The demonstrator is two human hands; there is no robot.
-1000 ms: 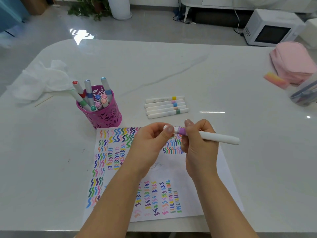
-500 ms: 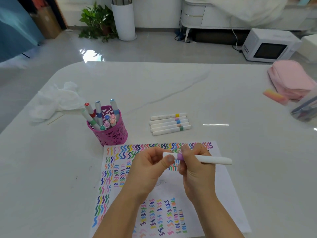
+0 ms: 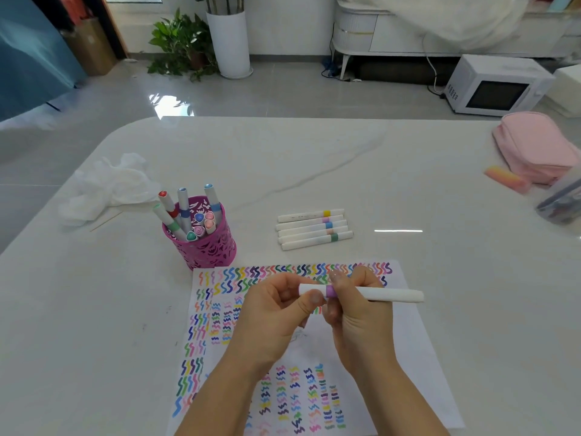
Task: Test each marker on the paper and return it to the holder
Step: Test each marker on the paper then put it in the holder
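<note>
Both hands hold one white marker with a purple band [image 3: 390, 294] level above the paper [image 3: 408, 338], which is covered in coloured squiggles. My right hand [image 3: 358, 313] grips the barrel by the purple band. My left hand [image 3: 276, 313] pinches the capped left end. The pink holder [image 3: 201, 247] stands left of the paper's top corner with several markers in it. A row of several white markers [image 3: 314, 229] lies on the table beyond the paper.
A crumpled white tissue [image 3: 107, 187] lies at the left behind the holder. At the right edge sit a pink pouch [image 3: 534, 146], a pink-orange eraser [image 3: 506, 179] and a clear container [image 3: 562, 202]. The white table's front edge is close to me.
My head has tilted up, so the table things sit lower in view. Both hands stay on the purple-banded marker in the same grip.
</note>
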